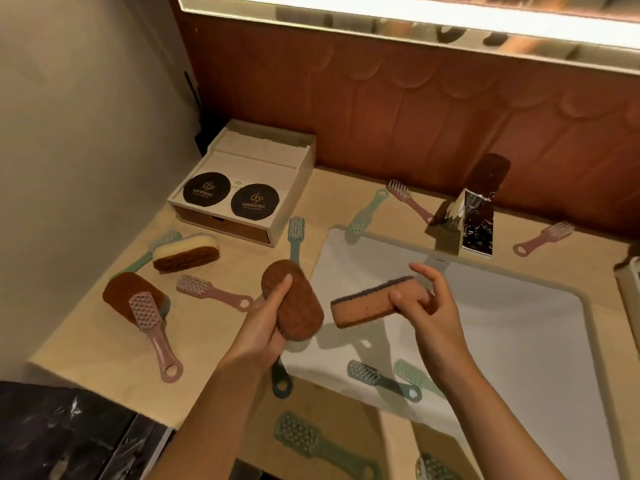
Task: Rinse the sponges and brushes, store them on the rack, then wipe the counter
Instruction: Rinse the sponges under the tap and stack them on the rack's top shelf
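Two sponges in hand, neither rinsed yet by my read.

Layout, big to small:
- Counter (86, 341): beige, with brushes and spare sponges scattered on it, mostly to the left.
- Sink (519, 323): white basin, right of centre. I can't make out any water stream.
- Box (242, 181): far-left corner, not involved.
- Faucet (464, 216): chrome, on the far rim of the basin.
- Left hand (266, 327): thumb on the top face and fingers curled underneath, grasping the oval sponge (294, 303). It sits over the basin's left rim, half over the counter.
- Right hand (433, 306): thumb and lower fingers pinch the right end of the block sponge (363, 306), with the index finger lifted clear. It is over the basin proper.
- Green brush (381, 377): lies at the basin's near edge with a second one just beside it.
- Pink brush (207, 291): on the counter, left of the oval sponge.

Key geometry: the faucet lies far-right of both sponges, and the right hand is the nearer one. The block sponge's long axis runs roughly left-right and sticks out leftward from the fingers, away from the spout, so the free end would need to swing round or the hand overshoot. The oval sponge's axis runs diagonally, far-left to near-right.

My guess is the block sponge goes under first and the left follows. I can't identify a rack for sure (something is cropped at the right edge).
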`<action>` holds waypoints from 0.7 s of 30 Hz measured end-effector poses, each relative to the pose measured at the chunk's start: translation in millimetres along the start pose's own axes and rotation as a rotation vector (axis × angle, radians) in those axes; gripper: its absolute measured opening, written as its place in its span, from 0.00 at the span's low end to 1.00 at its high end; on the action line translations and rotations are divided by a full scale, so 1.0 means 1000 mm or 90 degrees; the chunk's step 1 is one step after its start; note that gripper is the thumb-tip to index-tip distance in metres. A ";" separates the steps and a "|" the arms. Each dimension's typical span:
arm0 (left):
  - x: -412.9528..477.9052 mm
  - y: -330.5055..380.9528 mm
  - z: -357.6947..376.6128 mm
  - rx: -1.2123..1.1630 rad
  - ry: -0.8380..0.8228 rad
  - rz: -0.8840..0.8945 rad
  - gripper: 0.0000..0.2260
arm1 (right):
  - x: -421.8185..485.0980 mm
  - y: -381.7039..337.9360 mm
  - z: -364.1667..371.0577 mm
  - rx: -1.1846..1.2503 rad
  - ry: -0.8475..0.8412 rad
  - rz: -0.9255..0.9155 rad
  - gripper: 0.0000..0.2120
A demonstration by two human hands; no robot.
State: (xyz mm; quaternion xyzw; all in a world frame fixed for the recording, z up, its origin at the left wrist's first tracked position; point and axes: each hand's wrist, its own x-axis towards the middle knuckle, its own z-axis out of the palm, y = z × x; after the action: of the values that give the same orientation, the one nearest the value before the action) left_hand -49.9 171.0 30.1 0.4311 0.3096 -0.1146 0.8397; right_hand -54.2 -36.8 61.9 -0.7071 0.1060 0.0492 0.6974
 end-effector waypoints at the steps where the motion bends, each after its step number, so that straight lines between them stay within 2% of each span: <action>1: 0.000 -0.002 0.005 0.003 -0.004 -0.005 0.12 | 0.000 -0.001 -0.002 -0.005 -0.008 -0.005 0.19; 3: -0.002 -0.004 0.013 0.035 -0.035 -0.015 0.10 | 0.000 -0.002 -0.001 -0.029 -0.046 -0.014 0.19; 4: -0.002 -0.007 0.019 0.056 -0.066 -0.021 0.12 | -0.002 -0.002 -0.001 -0.048 -0.062 -0.017 0.20; 7: -0.001 -0.014 0.029 0.140 -0.161 -0.035 0.25 | -0.004 -0.002 0.005 -0.083 -0.077 -0.027 0.21; 9: 0.001 -0.019 0.037 0.185 -0.217 -0.050 0.30 | -0.005 -0.001 0.003 -0.080 -0.053 -0.021 0.20; 15: -0.004 -0.025 0.053 0.252 -0.337 -0.030 0.21 | 0.000 -0.001 -0.009 -0.035 0.018 0.005 0.10; 21: -0.007 -0.031 0.059 0.301 -0.331 -0.010 0.21 | 0.002 0.002 -0.013 -0.066 0.003 -0.002 0.10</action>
State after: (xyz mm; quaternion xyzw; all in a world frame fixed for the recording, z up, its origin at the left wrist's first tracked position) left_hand -44.9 105.1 39.7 0.5675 0.0537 -0.2957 0.7666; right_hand -53.8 -50.1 59.7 -0.7423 0.1041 0.0521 0.6599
